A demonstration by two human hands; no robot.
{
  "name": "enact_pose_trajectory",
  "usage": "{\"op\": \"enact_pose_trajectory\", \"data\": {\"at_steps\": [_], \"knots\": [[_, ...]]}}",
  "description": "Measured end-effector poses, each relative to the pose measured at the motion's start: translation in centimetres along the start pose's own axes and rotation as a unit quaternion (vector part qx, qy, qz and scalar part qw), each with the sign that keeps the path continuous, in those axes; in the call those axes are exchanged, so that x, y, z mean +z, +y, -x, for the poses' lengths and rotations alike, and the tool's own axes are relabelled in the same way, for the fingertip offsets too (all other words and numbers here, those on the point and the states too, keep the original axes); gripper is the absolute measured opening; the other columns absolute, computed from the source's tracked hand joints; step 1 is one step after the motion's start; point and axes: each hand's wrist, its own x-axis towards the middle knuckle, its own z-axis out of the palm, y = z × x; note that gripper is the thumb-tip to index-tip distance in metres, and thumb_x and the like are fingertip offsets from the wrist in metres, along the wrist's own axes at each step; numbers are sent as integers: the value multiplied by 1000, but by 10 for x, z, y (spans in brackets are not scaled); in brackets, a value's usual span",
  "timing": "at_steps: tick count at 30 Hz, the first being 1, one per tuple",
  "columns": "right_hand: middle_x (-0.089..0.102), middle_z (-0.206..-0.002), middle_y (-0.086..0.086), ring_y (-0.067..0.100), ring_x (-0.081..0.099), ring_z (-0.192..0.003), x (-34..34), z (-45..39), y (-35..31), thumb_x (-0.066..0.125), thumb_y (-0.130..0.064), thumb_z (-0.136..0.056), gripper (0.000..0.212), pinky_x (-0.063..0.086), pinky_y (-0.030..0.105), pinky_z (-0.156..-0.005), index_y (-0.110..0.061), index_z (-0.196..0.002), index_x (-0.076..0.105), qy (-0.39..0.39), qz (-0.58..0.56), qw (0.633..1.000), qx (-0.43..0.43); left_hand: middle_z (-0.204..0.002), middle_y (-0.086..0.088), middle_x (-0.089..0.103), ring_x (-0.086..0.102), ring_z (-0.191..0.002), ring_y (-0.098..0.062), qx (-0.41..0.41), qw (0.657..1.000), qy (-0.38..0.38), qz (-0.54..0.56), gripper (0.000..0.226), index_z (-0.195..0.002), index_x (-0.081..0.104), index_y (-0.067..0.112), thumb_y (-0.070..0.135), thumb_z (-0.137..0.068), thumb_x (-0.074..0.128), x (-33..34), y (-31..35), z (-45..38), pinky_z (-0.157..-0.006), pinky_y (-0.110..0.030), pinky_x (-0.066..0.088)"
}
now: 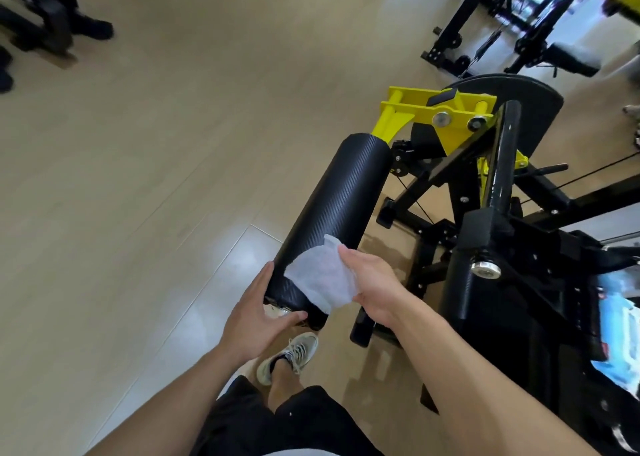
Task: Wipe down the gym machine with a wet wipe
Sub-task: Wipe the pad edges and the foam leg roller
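Observation:
A black textured roller pad (337, 199) sticks out from a black and yellow gym machine (460, 136). A white wet wipe (320, 279) is draped over the pad's near end. My right hand (372, 284) presses the wipe against the pad, fingers wrapped over its right side. My left hand (256, 313) cups the pad's end cap, thumb under it and fingers along the left side.
The machine's black frame and upright post (498, 175) stand to the right. A blue wipe packet (620, 317) lies on the machine at the right edge. My shoe (291, 355) is below the pad. Another person's feet (86, 25) stand top left, more racks top right.

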Motion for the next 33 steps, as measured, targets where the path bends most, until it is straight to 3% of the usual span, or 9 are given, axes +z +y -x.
{"op": "enact_pose_trajectory", "data": {"at_steps": [6, 11, 13, 16, 19, 22, 26, 30, 33], "knots": [[61, -104, -11, 9, 61, -96, 9, -31, -1, 66, -39, -97, 25, 49, 21, -69, -37, -120, 56, 82, 205, 962, -160, -157, 30, 19, 29, -144, -1, -8, 999, 6, 43, 114, -159, 13, 41, 60, -70, 83, 5, 2, 1, -111, -24, 30], [59, -110, -12, 10, 61, -106, 10, -49, 2, 68, -26, -96, 40, 55, 20, -80, -37, -130, 49, 69, 282, 934, -210, -163, 20, 21, 30, -147, -8, -20, 999, 32, 21, 118, -158, 12, 42, 67, -66, 82, 8, 9, 2, -113, -33, 35], [52, -122, -14, 7, 53, -116, 8, -55, 3, 74, -30, -91, 49, 53, 26, -94, -37, -132, 49, 136, 366, 883, -260, -164, 18, 21, 28, -148, -9, -36, 997, 65, -16, 128, -159, 11, 39, 79, -57, 78, 13, 20, 4, -114, -39, 38], [52, -127, -3, 16, 48, -121, 1, -65, 13, 77, -34, -87, 40, 46, 36, -102, -27, -123, 62, 212, 492, 738, -410, -166, 13, 14, 15, -151, -9, -48, 994, 95, -8, 140, -160, 6, 33, 77, -51, 82, 28, 33, 5, -117, -42, 36], [63, -129, 9, 28, 54, -127, 1, -74, 43, 63, -26, -98, 28, 47, 49, -104, -14, -122, 69, 91, 485, 694, -524, -163, 11, 20, 17, -149, -9, -52, 990, 126, 21, 136, -159, 13, 31, 69, -51, 87, 37, 32, 2, -118, -41, 35], [40, -160, 2, 22, 21, -154, 0, -70, 66, 38, -35, -110, 47, 23, 44, -125, -16, -153, 42, -17, 535, 674, -509, -162, 12, 25, 21, -148, -9, -37, 990, 132, 17, 133, -158, 18, 31, 69, -50, 87, 38, 25, 1, -118, -40, 35], [31, -164, 6, 23, 15, -156, -16, -87, 50, 44, -26, -109, 50, 13, 41, -128, -9, -155, 37, -97, 618, 500, -600, -160, 13, 26, 22, -147, -7, -20, 990, 138, 35, 132, -157, 20, 30, 69, -51, 87, 42, 20, 1, -117, -33, 31], [50, -152, 11, 28, 37, -148, -21, -103, 39, 62, -10, -98, 48, 35, 48, -119, -4, -144, 54, -177, 571, 510, -619, -157, 13, 32, 29, -143, -8, -21, 986, 162, 45, 128, -155, 27, 29, 77, -50, 81, 47, 12, 1, -116, -40, 36], [47, -154, 11, 26, 34, -150, -21, -103, 29, 57, -13, -101, 47, 29, 45, -123, -6, -147, 50, -249, 583, 464, -618, -152, 15, 36, 36, -140, -10, -11, 981, 184, 62, 123, -152, 32, 29, 78, -50, 80, 52, 7, 0, -113, -45, 40]]}}
